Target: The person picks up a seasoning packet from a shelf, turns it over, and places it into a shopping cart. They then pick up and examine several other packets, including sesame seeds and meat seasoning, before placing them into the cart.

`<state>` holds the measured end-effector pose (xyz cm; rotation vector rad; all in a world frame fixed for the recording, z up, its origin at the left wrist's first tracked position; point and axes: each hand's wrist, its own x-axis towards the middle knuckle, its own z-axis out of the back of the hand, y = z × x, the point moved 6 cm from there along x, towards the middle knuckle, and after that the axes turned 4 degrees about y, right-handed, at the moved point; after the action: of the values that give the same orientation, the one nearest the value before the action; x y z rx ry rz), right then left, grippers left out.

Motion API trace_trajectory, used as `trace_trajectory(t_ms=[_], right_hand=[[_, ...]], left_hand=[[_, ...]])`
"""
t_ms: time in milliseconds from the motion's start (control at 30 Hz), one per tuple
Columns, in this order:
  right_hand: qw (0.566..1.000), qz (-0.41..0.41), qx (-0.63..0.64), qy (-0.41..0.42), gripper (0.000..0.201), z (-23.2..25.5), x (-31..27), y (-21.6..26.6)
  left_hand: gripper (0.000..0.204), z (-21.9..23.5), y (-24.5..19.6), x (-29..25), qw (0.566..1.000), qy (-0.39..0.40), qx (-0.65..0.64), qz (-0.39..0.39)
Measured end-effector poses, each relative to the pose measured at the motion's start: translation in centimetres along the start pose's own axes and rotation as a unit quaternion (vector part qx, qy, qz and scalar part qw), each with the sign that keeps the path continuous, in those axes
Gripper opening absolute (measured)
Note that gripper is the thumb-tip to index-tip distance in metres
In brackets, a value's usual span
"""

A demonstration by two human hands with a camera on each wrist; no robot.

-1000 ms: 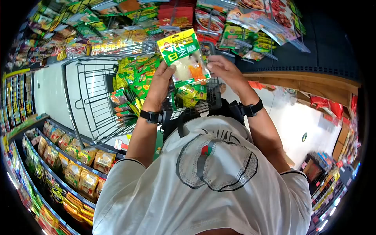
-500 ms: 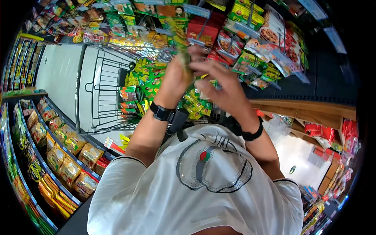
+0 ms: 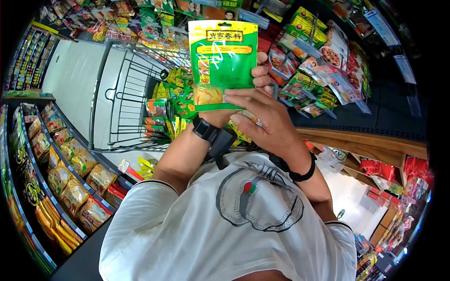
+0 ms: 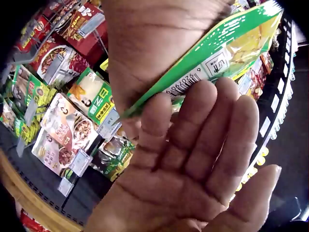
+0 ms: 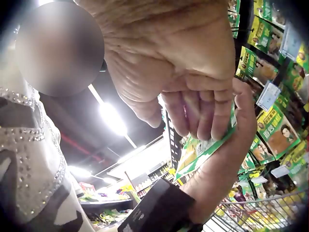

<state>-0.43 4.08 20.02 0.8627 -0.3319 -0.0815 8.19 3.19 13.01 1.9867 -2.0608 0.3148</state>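
My left hand grips a green and yellow seasoning packet from behind, its fingers curling round the right edge. The packet stands upright in front of my chest, its printed back toward the head camera. A barcode on the packet shows in the left wrist view. My right hand touches the packet's lower right part with extended fingertips. In the left wrist view the right hand has its palm showing and fingertips along the packet's edge. In the right wrist view the left hand is behind the packet.
A wire shopping cart stands ahead on the left, with several green packets in it. Hanging bags fill the rack in front, above a dark ledge. Shelves of bagged goods flank the left side.
The packet has been turned over from its front to its back and is now higher. The left hand has moved behind it; the right hand has shifted to its lower right. The head view has turned slightly.
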Motion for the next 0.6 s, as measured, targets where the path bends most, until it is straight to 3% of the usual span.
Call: trace_trajectory(t_ms=[233, 600], right_hand=[[1.0, 0.003, -0.006, -0.002, 0.031, 0.0, -0.6, -0.6], [0.999, 0.003, -0.045, -0.017, 0.036, -0.4, -1.7, -1.4]], left_hand=[[0.051, 0.5, 0.3, -0.1, 0.999, -0.035, 0.041, 0.007], [0.048, 2.9, 1.2, 0.7, 0.999, -0.04, 0.004, 0.033]])
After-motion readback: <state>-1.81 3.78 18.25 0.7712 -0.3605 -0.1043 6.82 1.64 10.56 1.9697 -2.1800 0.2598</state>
